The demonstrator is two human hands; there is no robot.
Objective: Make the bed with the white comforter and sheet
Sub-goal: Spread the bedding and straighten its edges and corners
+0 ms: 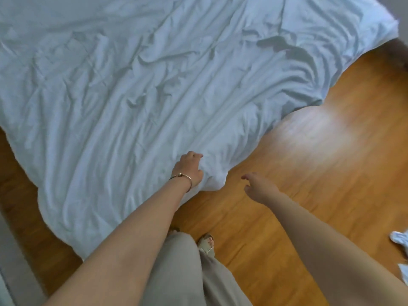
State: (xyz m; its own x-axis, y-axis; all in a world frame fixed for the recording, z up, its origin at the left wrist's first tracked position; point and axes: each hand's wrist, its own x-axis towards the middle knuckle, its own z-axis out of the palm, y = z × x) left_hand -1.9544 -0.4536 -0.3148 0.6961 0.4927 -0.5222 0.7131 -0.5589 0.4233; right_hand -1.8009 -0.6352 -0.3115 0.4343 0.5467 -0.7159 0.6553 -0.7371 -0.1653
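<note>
A large white comforter (154,85) lies spread and wrinkled over the wooden floor, filling the upper left of the view. My left hand (190,167), with a bracelet on the wrist, grips the comforter's near corner, and the cloth is bunched under the fingers. My right hand (257,186) hovers just right of that corner above the bare floor, fingers apart and holding nothing. No bed frame or separate sheet can be told apart here.
Wooden floor (320,151) stretches to the right and below the comforter. A small piece of white cloth (400,239) lies at the right edge. My leg in beige trousers and a sandalled foot (206,242) stand near the corner. A grey surface (13,261) runs along the lower left.
</note>
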